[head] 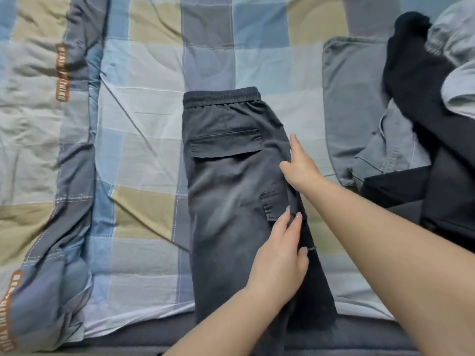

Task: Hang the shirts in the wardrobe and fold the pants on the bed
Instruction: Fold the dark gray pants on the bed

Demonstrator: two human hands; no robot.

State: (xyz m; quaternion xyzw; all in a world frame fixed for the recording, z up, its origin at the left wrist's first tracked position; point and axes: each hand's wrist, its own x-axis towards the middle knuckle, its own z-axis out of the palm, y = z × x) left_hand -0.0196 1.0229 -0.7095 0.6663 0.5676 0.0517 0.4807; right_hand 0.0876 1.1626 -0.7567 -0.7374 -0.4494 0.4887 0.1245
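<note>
Dark grey cargo pants (231,191) lie lengthwise on the bed, folded leg over leg, with the elastic waistband at the far end and the legs running off the near edge. My left hand (279,255) rests flat on the pants' right side just below the side pocket, fingers straight. Farther up, my right hand (299,167) touches the same right edge, with the index finger pointing away and the thumb on the cloth. Its other fingers are hidden.
A checked blue, beige and grey quilt (144,124) covers the bed, bunched into a ridge at the left (74,176). At the right lies a pile of clothes: light grey-blue garments (354,106) and black ones (421,80). The dark mattress edge (128,337) runs along the bottom.
</note>
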